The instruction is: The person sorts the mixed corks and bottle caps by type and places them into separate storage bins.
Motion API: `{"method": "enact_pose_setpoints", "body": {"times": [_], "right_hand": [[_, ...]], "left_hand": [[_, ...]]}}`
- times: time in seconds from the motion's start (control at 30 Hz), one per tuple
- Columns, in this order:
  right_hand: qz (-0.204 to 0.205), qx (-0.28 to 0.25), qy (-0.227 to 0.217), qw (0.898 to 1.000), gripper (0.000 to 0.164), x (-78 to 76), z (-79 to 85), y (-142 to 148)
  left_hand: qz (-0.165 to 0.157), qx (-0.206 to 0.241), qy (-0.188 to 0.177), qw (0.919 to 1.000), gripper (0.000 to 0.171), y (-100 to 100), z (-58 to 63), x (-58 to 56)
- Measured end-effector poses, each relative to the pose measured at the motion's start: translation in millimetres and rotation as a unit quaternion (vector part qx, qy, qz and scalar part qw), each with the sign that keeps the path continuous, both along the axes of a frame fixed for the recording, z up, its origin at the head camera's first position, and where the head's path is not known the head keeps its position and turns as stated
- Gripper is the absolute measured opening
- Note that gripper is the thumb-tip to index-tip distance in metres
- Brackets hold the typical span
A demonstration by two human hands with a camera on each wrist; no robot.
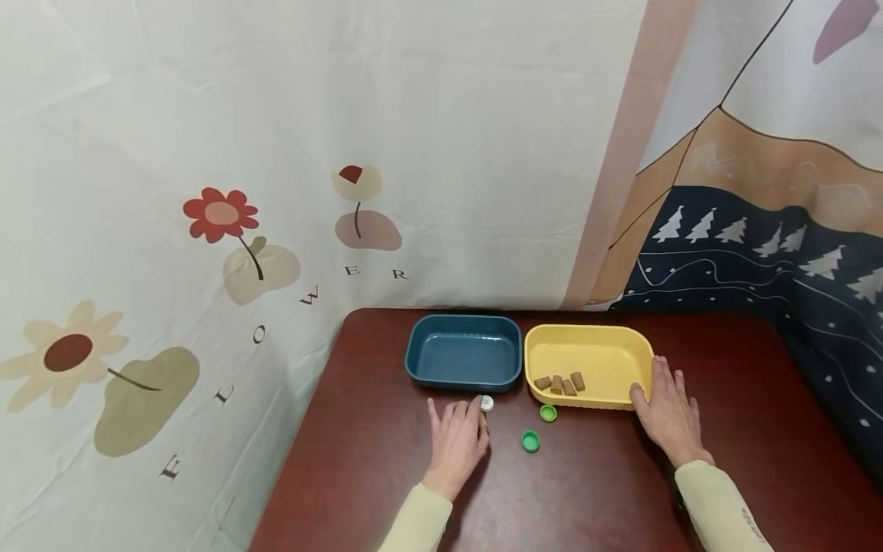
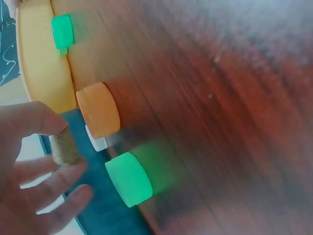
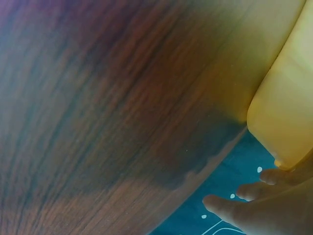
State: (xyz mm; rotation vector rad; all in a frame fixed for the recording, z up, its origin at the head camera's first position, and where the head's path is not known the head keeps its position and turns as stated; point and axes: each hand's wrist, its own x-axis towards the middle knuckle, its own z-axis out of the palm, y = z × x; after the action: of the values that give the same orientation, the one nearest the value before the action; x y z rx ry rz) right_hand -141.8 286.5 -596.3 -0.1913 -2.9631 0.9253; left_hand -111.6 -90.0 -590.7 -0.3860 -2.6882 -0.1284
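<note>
My left hand (image 1: 457, 438) pinches a small brown cork (image 2: 65, 147) between thumb and fingers, just in front of the blue tray (image 1: 464, 386). In the left wrist view, an orange cap (image 2: 99, 110), a green cap (image 2: 129, 179) and a partly covered white cap (image 2: 96, 139) stand near that hand. My right hand (image 1: 671, 414) rests at the right end of the yellow tray (image 1: 621, 349), thumb over its rim and fingers extended along its outer side. Several corks (image 1: 569, 386) lie inside the yellow tray, toward its front left.
Two green caps lie in front of the yellow tray: a lighter one (image 1: 548, 413) near its rim and a darker one (image 1: 530, 441) closer to me. Both trays stand side by side at the back of the dark red wooden table (image 1: 586, 491). Printed cloth (image 1: 483, 153) hangs behind it.
</note>
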Motion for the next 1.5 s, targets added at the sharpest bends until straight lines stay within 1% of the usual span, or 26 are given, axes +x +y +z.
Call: {"method": "enact_pose_setpoints", "body": {"times": [0.07, 0.13, 0.2, 0.27, 0.4, 0.47, 0.63, 0.7, 0.83, 1.0, 1.17, 1.33, 1.43, 1.5], "right_hand": [[0.0, 0.001, 0.003, 1.0, 0.079, -0.6, -0.3, 0], [-0.001, 0.001, 0.004, 1.0, 0.079, -0.8, -0.4, 0], [-0.001, 0.002, 0.004, 1.0, 0.079, -1.1, -0.3, 0], [0.0, 0.001, 0.004, 1.0, 0.079, -1.1, -0.1, 0], [0.0, 0.002, 0.007, 1.0, 0.078, -1.1, 0.4, -1], [0.0, 0.001, 0.009, 1.0, 0.078, -0.8, 0.4, -1], [-0.001, -0.004, 0.004, 1.0, 0.079, 0.3, -0.1, 0], [-0.001, -0.005, 0.003, 1.0, 0.079, 0.2, -0.4, 0], [-0.002, -0.003, 0.006, 1.0, 0.078, -0.4, -0.6, -1], [-0.003, -0.003, 0.009, 1.0, 0.077, -0.9, -1.2, -1], [-0.004, -0.001, 0.01, 1.0, 0.077, -0.1, -1.8, 1], [-0.007, 0.003, 0.016, 1.0, 0.077, -1.3, -1.8, 2], [-0.008, 0.004, 0.016, 1.0, 0.077, -1.4, -2.1, 1], [-0.007, 0.003, 0.014, 1.0, 0.077, -0.8, -2.3, 0]], "left_hand": [[-0.016, 0.006, 0.024, 0.9996, 0.049, 1, -0.9, 0.3], [-0.032, 0.015, 0.044, 0.9984, 0.046, 2, -0.9, 0.0], [-0.05, 0.029, 0.054, 0.9969, 0.04, 3, 0.1, -0.5], [-0.07, 0.042, 0.053, 0.9953, 0.037, 5, 2.6, -1.6], [-0.107, 0.055, 0.033, 0.9921, 0.035, 15, 12.8, -7.6], [-0.126, 0.057, 0.026, 0.9901, 0.034, 23, 19.8, -13.3], [-0.167, 0.04, 0.038, 0.9845, 0.03, 50, 36.3, -34.9], [-0.176, 0.026, 0.04, 0.9832, 0.028, 61, 40.9, -44.5], [-0.189, -0.006, 0.024, 0.9818, 0.025, 81, 46.1, -62.7], [-0.191, -0.037, 0.004, 0.981, 0.017, 104, 46.7, -82.6], [-0.171, -0.058, -0.006, 0.9835, 0.01, 128, 43.7, -96.1], [-0.14, -0.073, -0.028, 0.987, 0.008, 147, 36.2, -104.1], [-0.118, -0.092, -0.046, 0.9877, 0.009, 152, 29.5, -106.5], [-0.104, -0.107, -0.049, 0.9876, 0.009, 154, 25.1, -108.2]]}}
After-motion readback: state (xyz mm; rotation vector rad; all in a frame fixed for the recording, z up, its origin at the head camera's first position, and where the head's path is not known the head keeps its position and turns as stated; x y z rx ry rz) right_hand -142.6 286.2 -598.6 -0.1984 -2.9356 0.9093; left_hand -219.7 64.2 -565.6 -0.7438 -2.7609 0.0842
